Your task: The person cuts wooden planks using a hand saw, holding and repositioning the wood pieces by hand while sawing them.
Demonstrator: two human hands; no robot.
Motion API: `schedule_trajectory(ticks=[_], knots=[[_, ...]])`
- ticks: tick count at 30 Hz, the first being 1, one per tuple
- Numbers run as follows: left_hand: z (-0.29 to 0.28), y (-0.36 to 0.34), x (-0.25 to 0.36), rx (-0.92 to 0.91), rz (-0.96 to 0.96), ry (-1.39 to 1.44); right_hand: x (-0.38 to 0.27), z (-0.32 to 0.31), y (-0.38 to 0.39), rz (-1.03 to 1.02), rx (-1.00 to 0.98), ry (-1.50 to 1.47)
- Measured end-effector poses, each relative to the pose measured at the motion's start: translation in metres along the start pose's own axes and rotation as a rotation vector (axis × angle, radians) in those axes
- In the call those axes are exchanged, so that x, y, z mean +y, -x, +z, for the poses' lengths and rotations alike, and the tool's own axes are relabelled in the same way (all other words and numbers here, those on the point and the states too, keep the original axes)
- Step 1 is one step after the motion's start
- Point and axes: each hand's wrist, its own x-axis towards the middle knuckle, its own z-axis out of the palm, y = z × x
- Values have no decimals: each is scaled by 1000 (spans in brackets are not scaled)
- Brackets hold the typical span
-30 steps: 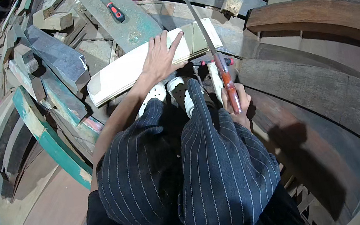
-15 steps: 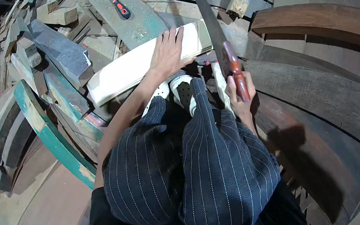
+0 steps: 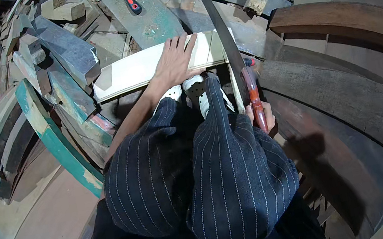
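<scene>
Currently a pale curved board (image 3: 143, 69) is pinned across a heap of scrap timber, at about 12 o'clock from the crouched knees in dark pinstriped trousers (image 3: 199, 168). The left hand (image 3: 175, 62) is laid flat on the board, fingers spread and open, palm pressed down; the hold is judged to be there to keep the piece from shifting under the saw. A white shoe (image 3: 200, 95) is planted just under the board's near edge, at 6 o'clock from the left hand, probably as a second brace. The right hand (image 3: 260, 117) is closed around the reddish wooden handle of a hand saw (image 3: 227, 46), at roughly 4 o'clock from the left hand. The long dark blade is run from the handle toward 11 o'clock and is seen crossing the board near its right end, just beside the left fingertips; whether the teeth are seated in a kerf cannot be told. Pencil-like lines are visible on the board beside the blade, so the cut is judged to be placed on a mark. At 11 o'clock from the left hand, well apart, a red-handled tool (image 3: 132, 3) is left lying on a greenish plank (image 3: 146, 21). At 8 o'clock, a teal-edged curved plank (image 3: 57, 140) is stacked among other curved offcuts.
</scene>
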Motion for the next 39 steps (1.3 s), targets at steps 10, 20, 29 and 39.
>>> schedule_trajectory(ticks=[10, 20, 29, 39], knots=[[2, -19, -12, 11, -77, 11, 16, 8, -3, -32, -46, -67], [4, -19, -14, 36, -80, -95, 13, -22, 17, 188, -205, 9], [3, -19, -13, 56, -45, -81, 52, -57, 31, 309, -515, -65], [5, -21, -14, 66, -36, -71, 70, -69, 50, 587, -601, 112]])
